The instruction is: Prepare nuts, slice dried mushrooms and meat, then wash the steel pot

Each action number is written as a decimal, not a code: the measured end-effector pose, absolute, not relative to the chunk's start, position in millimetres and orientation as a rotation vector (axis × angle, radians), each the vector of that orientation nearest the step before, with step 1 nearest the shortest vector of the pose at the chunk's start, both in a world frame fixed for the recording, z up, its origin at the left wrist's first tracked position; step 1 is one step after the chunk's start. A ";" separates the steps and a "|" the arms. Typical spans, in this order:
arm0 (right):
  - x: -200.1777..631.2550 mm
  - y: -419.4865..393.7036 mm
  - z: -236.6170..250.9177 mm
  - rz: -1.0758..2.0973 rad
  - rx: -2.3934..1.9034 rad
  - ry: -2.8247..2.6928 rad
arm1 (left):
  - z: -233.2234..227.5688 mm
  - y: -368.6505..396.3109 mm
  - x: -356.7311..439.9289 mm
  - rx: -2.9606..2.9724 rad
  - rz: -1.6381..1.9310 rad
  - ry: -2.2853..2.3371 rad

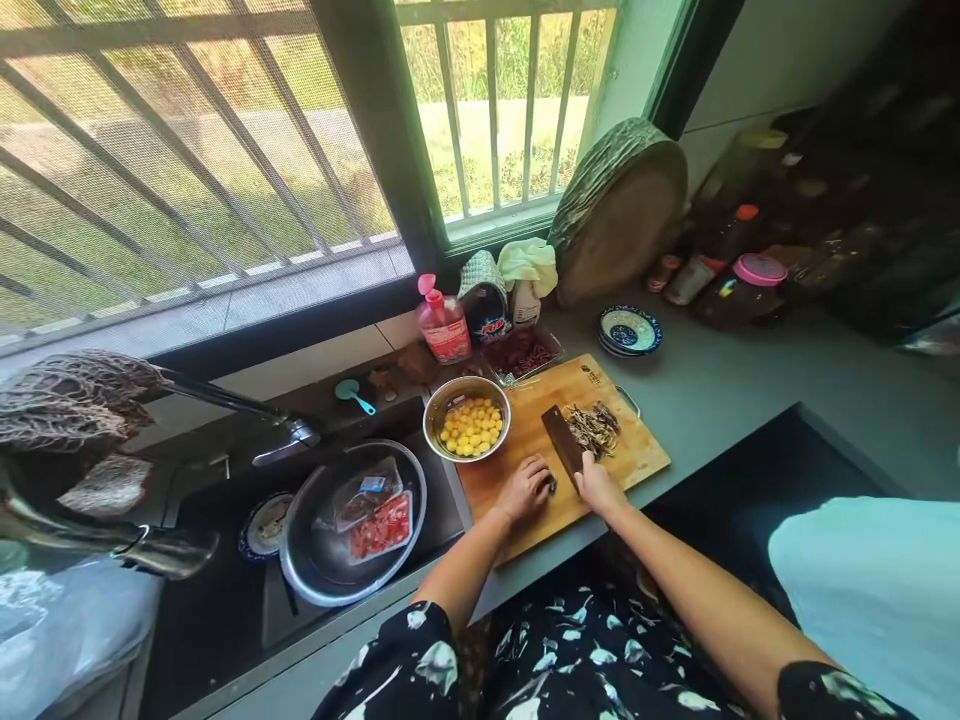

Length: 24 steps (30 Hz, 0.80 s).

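Observation:
My right hand is closed round the handle of a cleaver, whose dark, broad blade rests on the wooden cutting board. Beside the blade, to its right, lies a heap of brownish sliced strips that look like mushroom. My left hand presses on the board left of the cleaver, its fingers curled over a small dark piece of food, mostly hidden. A metal bowl of round yellow pieces stands at the board's left edge, just beyond my left hand.
In the sink on the left sits a large metal basin with packaged red meat. Behind the board are a pink soap bottle and a tray of dark red food. Stacked patterned bowls stand back right; a thick round wooden block leans by the window.

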State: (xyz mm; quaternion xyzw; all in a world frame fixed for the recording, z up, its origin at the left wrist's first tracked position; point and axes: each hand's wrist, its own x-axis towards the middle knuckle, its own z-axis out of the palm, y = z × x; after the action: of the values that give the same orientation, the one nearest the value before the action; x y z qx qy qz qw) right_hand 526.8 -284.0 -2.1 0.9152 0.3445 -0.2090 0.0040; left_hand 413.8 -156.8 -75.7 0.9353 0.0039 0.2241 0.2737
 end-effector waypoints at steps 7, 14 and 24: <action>503.0 -277.8 4.2 -0.585 2.755 1.245 | -82.9 -156.2 408.8 2.545 0.586 0.077; 499.4 -271.7 0.3 -0.547 2.685 1.274 | -88.5 -150.7 408.0 2.528 0.599 0.019; 495.3 -258.1 -0.8 -0.665 2.635 1.244 | -93.8 -150.5 409.2 2.512 0.585 0.066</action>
State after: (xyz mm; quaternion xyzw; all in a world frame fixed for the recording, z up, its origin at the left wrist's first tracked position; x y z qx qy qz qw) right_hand 495.3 -258.1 -0.8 0.8791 0.4149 -0.2218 0.0762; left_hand 409.2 -150.5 -93.8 0.9354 0.0245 0.2179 0.2773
